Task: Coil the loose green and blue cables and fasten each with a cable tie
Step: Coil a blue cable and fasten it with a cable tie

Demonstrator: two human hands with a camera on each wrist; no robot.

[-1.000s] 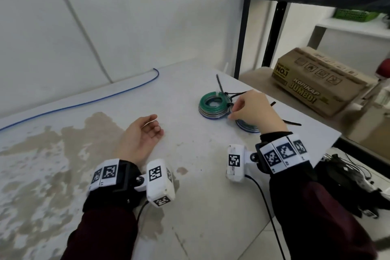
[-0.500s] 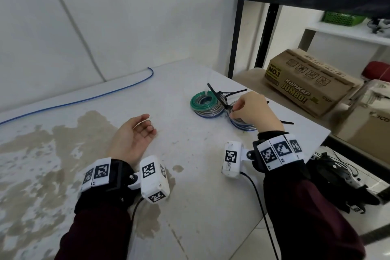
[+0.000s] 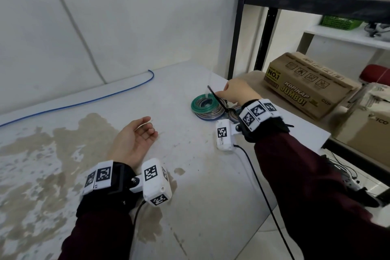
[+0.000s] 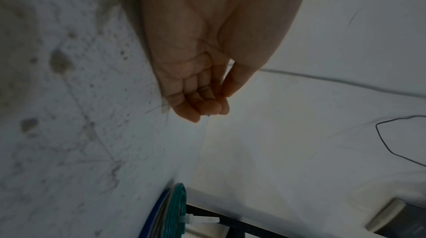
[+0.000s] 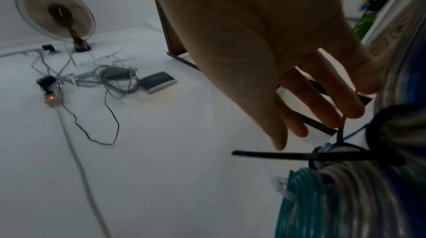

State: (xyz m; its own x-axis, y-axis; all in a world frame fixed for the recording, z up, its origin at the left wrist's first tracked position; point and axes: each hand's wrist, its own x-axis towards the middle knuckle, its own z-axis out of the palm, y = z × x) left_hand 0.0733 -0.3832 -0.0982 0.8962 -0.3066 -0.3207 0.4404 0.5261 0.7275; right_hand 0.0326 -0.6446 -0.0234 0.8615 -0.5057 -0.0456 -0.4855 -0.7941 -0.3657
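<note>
The right hand (image 3: 238, 93) hid its own fingertips and part of the second coil (image 3: 234, 113) at centre right.
</note>
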